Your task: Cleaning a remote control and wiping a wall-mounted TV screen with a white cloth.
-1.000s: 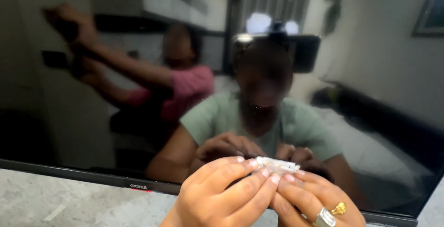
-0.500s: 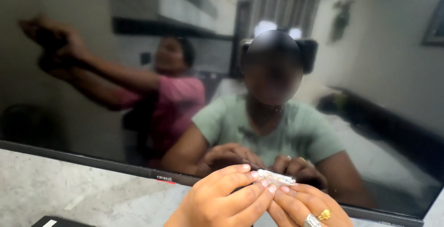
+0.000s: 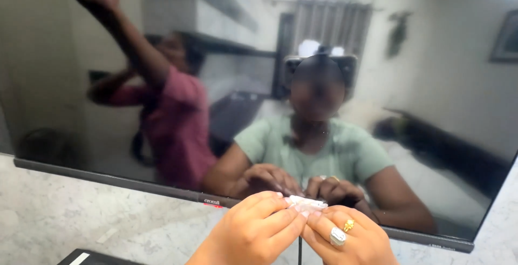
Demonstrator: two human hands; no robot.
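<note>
Both hands are raised in front of the large dark glossy flat screen [image 3: 259,81], at the lower middle of the view, just below the screen's bottom bezel. The left hand [image 3: 251,238] is closed in a narrow pinch, thumb and fingertips pressed on the left end of a small white crumpled strip of thin wrapper-like material [image 3: 305,203]. The right hand [image 3: 350,240] is likewise closed in a narrow pinch on the right end of the same strip; it wears a silver ring and a gold ring on two fingers. The two hands touch each other at the fingertips, with the strip held level between them, in front of the screen's lower edge. What the strip is made of cannot be told for certain. The screen is off and mirrors the room: the wearer in a pale green shirt, holding the same strip, and to the left of that reflection a second person in a pink shirt with one arm raised high. Below the screen lies a pale marbled stone surface [image 3: 81,216]. A dark flat object [image 3: 89,258] shows at the bottom edge, left of the hands; its kind cannot be told.
</note>
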